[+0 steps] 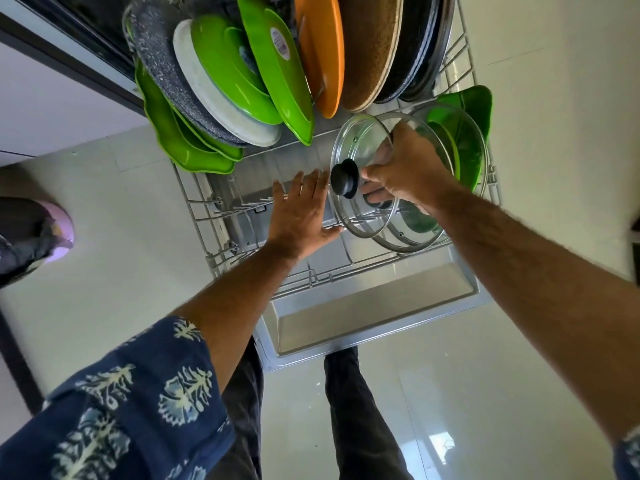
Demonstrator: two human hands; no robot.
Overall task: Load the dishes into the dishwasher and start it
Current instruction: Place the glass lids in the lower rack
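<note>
Glass lid going into the front of the pulled-out rack

The glass lid [360, 174] with the black knob [345, 181] stands on edge over the wire rack [214, 233], the right hand [405, 168] gripping it from behind with fingers curled round its rim beside a second glass lid [460, 188]. The left hand [301, 213] is flat, fingers together, just left of it. Front-left tines are bare; green plates [277, 64], an orange plate [322, 53] and pans crowd the back.

Wire rack [221, 249] pulled out over the open dishwasher door [363, 323]. On edge in it: green plates [187, 140] at 10 o'clock, orange plate [322, 53] w/ dark pans [419, 53] at 12, glass lids [367, 188] at 3. Door above pale tiled floor [485, 393].
</note>
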